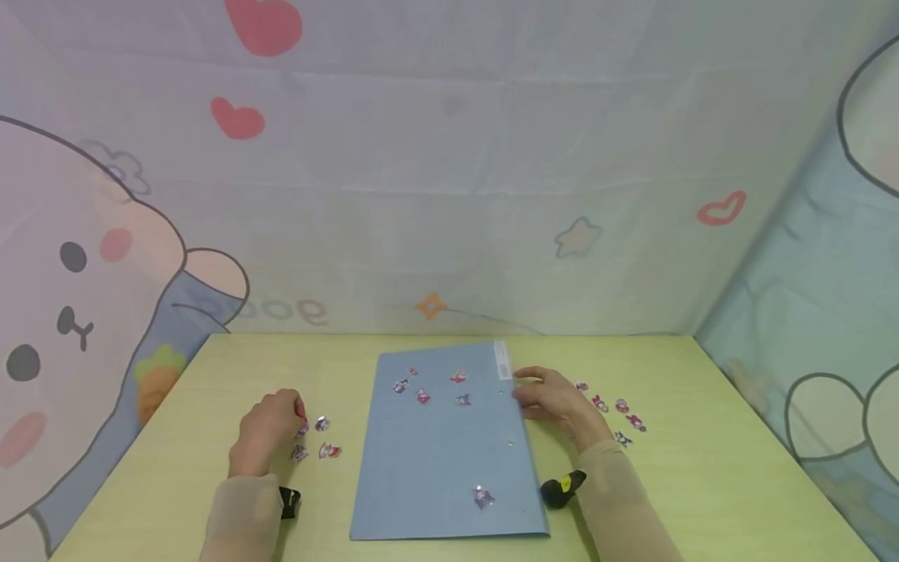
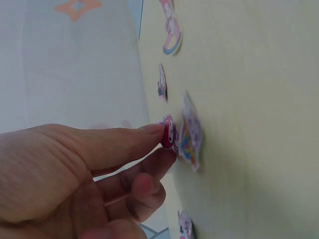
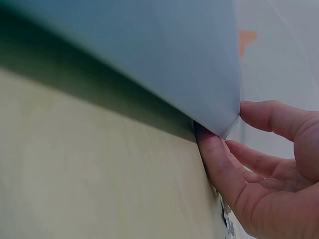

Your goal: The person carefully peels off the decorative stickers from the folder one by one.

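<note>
A blue file folder (image 1: 435,460) lies on the table with several small cartoon stickers on its cover. My left hand (image 1: 265,425), left of the folder, pinches a small sticker (image 2: 170,132) with a red-hooded character between thumb and fingertips. Close beside it in the left wrist view is another sticker (image 2: 191,134), low over the table. More loose stickers (image 1: 330,450) lie near this hand. My right hand (image 1: 555,400) holds the folder's right edge by the white label (image 1: 502,361); its thumb and fingers meet the edge from two sides.
Another group of loose stickers (image 1: 622,406) lies on the pale yellow table (image 1: 716,468), right of my right hand. Black wrist devices (image 1: 562,490) sit at both wrists. A printed cloth (image 1: 449,234) hangs behind the table and along its sides.
</note>
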A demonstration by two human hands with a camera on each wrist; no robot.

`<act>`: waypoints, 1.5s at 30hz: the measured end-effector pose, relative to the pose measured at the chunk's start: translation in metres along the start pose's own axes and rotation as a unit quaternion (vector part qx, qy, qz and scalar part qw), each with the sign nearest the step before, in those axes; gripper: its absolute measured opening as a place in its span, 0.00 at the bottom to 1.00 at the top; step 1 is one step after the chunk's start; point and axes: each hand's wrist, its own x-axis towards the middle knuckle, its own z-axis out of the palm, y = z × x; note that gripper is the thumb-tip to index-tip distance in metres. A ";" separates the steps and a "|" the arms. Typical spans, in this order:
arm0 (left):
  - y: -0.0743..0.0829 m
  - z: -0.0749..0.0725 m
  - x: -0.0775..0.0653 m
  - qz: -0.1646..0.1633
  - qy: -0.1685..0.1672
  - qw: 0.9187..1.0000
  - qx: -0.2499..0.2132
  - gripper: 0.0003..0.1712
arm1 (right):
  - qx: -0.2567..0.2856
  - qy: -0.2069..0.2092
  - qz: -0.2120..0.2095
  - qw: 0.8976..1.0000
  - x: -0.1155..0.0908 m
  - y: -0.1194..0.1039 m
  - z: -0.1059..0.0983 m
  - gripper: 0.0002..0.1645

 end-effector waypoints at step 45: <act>0.155 0.062 -0.037 0.276 0.007 0.959 0.067 0.05 | -0.020 0.008 0.006 1.000 -0.002 -0.002 0.001 0.32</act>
